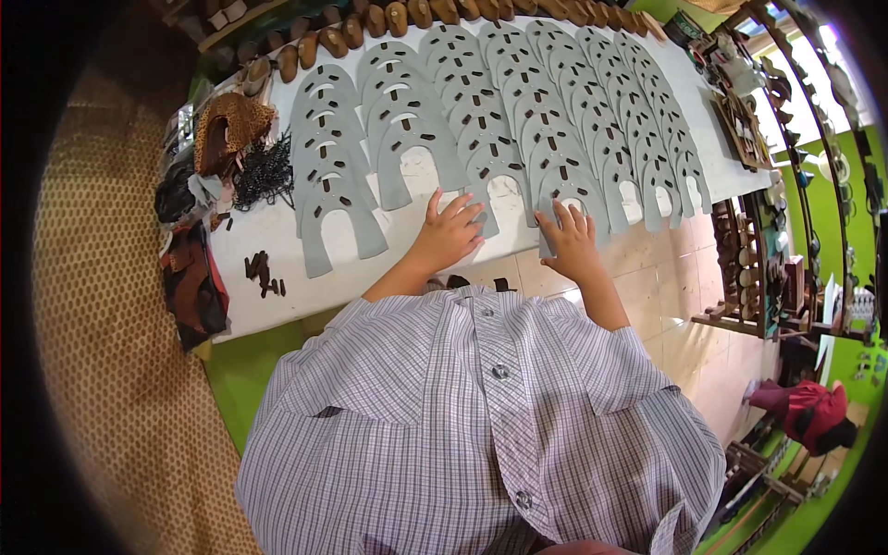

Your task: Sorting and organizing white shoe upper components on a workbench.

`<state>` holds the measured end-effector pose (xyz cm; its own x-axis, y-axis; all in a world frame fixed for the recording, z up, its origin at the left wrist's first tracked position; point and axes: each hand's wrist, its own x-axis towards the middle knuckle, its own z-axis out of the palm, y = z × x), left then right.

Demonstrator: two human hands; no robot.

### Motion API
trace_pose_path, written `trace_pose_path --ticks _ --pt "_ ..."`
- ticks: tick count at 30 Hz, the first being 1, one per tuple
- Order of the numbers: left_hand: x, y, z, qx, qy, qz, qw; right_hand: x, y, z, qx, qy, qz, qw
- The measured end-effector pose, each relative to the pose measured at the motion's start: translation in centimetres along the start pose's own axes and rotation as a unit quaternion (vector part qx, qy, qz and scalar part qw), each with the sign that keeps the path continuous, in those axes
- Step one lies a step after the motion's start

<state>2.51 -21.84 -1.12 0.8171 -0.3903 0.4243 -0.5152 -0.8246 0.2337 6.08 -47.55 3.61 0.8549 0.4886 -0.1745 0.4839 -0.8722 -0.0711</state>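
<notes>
Overlapping rows of grey U-shaped pieces (407,171), which look like shoe uppers, cover the white table (268,314). Each bears small dark brown strips (474,117) near its curved top. My left hand (447,236) lies with fingers spread at the near end of a middle row, its fingertips at a grey piece's leg. To its right, my right hand (572,239) rests with fingers apart on the lowest grey piece (561,185) of another row. Neither hand shows anything gripped. A small pile of loose dark strips (259,268) sits at the table's near left.
Brown shoe lasts (396,18) line the far edge. Leopard-print material (231,125) and a tangle of black cord (264,174) lie on the left. A wooden tray (743,129) stands at the right end, near racks of lasts (737,259). A person in red (814,412) is at lower right.
</notes>
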Motion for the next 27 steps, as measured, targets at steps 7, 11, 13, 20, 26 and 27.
trace_pose_path --ticks 7,11,13,20,26,27 --pt "0.5 0.9 -0.6 0.030 0.032 -0.011 0.999 0.1 -1.6 0.8 0.036 0.064 -0.045 0.996" --pt "1.0 1.3 -1.8 0.015 0.064 -0.035 0.997 1.1 -2.8 1.4 0.037 0.125 -0.020 0.991" --pt "0.7 1.4 -2.6 0.019 0.068 -0.044 0.997 1.4 -2.9 2.0 0.029 0.144 -0.012 0.989" --pt "-1.1 1.4 -3.4 0.005 0.060 -0.099 0.993 1.7 -2.1 3.2 -0.011 0.204 -0.004 0.979" --pt "-1.6 1.5 -3.4 -0.004 0.060 -0.112 0.992 2.2 -1.8 3.9 -0.067 0.259 -0.077 0.961" --pt "-1.6 1.5 -3.4 -0.003 0.061 -0.114 0.992 2.3 -2.0 3.7 -0.067 0.259 -0.079 0.960"
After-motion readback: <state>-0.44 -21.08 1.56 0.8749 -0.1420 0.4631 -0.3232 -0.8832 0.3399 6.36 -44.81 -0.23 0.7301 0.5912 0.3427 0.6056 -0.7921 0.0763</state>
